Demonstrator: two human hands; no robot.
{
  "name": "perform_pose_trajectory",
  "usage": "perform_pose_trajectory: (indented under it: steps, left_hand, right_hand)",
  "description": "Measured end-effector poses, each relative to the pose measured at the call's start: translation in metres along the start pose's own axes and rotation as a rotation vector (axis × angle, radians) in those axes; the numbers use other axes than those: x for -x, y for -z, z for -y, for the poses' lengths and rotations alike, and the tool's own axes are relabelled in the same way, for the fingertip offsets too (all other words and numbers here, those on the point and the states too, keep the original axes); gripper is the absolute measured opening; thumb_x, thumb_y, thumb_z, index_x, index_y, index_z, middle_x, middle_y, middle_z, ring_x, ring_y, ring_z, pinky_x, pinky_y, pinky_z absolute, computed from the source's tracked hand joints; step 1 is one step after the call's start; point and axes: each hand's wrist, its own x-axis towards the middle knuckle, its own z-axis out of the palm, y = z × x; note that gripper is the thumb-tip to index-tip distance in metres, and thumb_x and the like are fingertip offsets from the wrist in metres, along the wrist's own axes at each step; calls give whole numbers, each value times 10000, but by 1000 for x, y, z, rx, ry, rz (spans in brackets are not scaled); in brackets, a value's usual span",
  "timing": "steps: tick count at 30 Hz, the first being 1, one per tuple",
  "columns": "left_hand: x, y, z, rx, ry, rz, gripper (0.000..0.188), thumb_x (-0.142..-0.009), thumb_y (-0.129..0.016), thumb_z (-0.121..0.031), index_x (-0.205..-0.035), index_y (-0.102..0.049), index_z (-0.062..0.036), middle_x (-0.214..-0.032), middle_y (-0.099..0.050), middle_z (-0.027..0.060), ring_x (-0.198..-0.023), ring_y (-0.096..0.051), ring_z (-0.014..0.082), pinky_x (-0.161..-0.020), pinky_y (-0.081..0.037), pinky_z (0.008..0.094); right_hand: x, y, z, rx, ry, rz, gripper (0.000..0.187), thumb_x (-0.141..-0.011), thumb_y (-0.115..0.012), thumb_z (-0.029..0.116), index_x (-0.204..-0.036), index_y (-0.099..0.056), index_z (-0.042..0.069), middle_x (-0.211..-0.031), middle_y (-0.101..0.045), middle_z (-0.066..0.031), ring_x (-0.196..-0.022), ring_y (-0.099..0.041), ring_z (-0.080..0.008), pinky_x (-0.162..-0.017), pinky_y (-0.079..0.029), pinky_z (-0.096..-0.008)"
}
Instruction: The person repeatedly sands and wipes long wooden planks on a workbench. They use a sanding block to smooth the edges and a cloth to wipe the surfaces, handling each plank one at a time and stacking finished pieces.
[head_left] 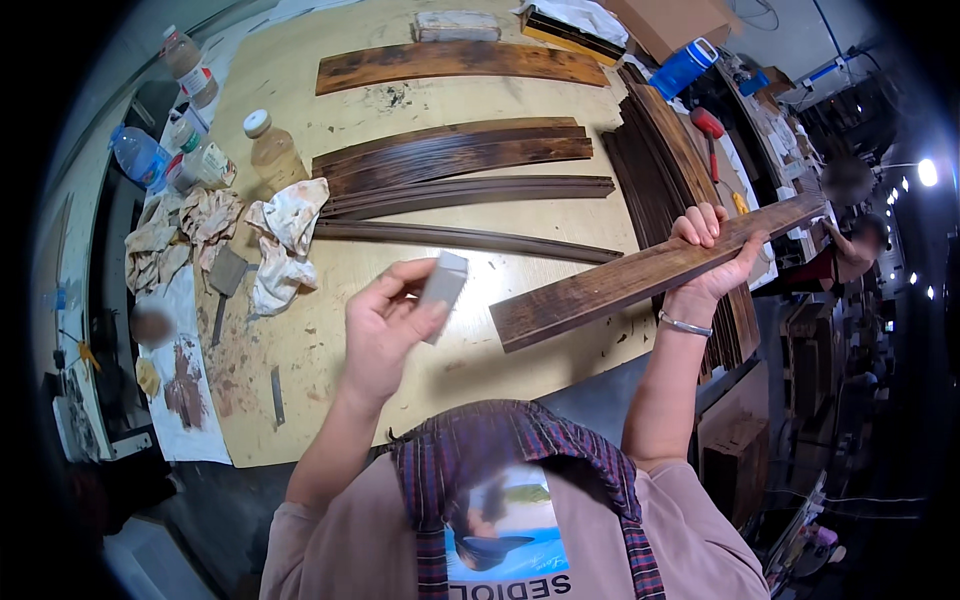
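My left hand (378,328) is closed round a small grey block (446,292) that looks like a sanding sponge, holding it above the table between thumb and fingers. Gripped in my right hand (712,268) is a long dark-brown wooden board (590,292), tilted with its far end up to the right. The block and the board are apart, with a short gap between them. Behind them, thin dark wooden strips (470,240) and wider stained boards (470,155) lie across the table. The underside of the board is hidden from me.
A pale worktable (330,390) carries crumpled rags (285,235), a bottle of yellowish liquid (272,150), a flat scraper (228,275) and a metal strip (277,395). Stacked dark boards (650,170), a red mallet (709,130) and a blue jug (685,68) stand right. Another person (850,255) is farther right.
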Motion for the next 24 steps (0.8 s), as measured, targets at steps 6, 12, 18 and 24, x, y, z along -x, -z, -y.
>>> perform_pose_trajectory:
  steps: [6, 12, 18, 24]
  left_hand:
    - [3, -21, -12, -659, -371, 88, 406, -735, -768, -58, -1119, -657, 12, -988, -627, 106, -895, -626, 206, -799, -498, 305]
    - [15, 61, -2, -1016, -353, -365, 358, -726, -760, -61, -1057, -637, -1, -983, -626, 120, -921, -619, 284, -818, -492, 362]
    - [93, 239, -5, -1472, -337, -985, 284, -724, -761, -99, -936, -580, -41, -964, -608, 114, -929, -584, 318, -830, -460, 401]
    - [119, 284, 3, -1828, -82, -1083, 323, -742, -759, -173, -1010, -610, -73, -1082, -596, 105, -1064, -535, 320, -916, -409, 442]
  right_hand:
    - [-2, 0, -15, -39, -10, 27, 566, -844, -628, 578, -880, -537, 21, -667, -366, -13, -551, -369, -110, -494, -344, -244]
    - [2, 5, -11, -29, -54, 132, 527, -811, -686, 490, -909, -506, 5, -692, -350, -20, -573, -348, -131, -507, -337, -252]
    - [17, -3, -19, 209, -129, 107, 545, -873, -651, 454, -1089, -522, -30, -802, -371, -49, -690, -367, -156, -658, -371, -275]
    - [17, 4, -38, 288, -207, 164, 686, -889, -560, 606, -1165, -503, -20, -836, -377, -51, -700, -363, -158, -613, -374, -289]
